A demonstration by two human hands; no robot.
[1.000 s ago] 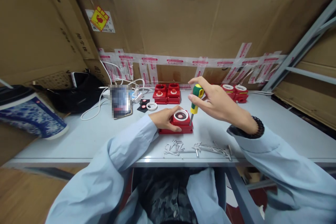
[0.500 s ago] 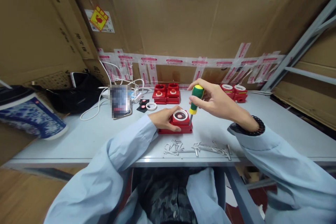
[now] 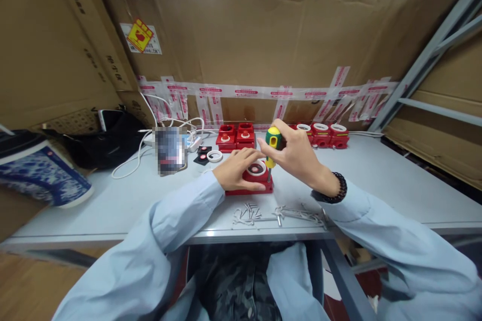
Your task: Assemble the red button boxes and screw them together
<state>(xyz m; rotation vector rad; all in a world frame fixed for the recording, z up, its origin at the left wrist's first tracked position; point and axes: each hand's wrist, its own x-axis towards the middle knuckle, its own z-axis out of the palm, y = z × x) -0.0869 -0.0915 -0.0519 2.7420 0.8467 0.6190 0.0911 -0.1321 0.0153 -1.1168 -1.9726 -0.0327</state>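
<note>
My left hand (image 3: 237, 170) grips a red plastic box (image 3: 268, 186) on the table, with the thumb along its near side and the fingers over its far left part. A white ring (image 3: 262, 170) with a dark centre sits on top of the box. Wrapped in my right hand (image 3: 299, 153) is a green and yellow screwdriver (image 3: 273, 135), held nearly upright. Its shaft points down at the right side of the box; the very tip is hard to make out. Small screws (image 3: 251, 210) and thin metal rods (image 3: 301, 214) lie loose near the table's front edge.
Two red units (image 3: 226, 139) stand behind the box, and red units with white rings (image 3: 321, 127) stand at the back right. Left of the box lie a loose white ring (image 3: 214, 156), dark square pieces (image 3: 201, 159) and a phone (image 3: 170, 150). A large cup (image 3: 45, 170) stands far left.
My right hand has tilted and shifted slightly left, closing more over the screwdriver's top. The left hand's fingers now lie flatter over the box. The whole view has shifted a little.
</note>
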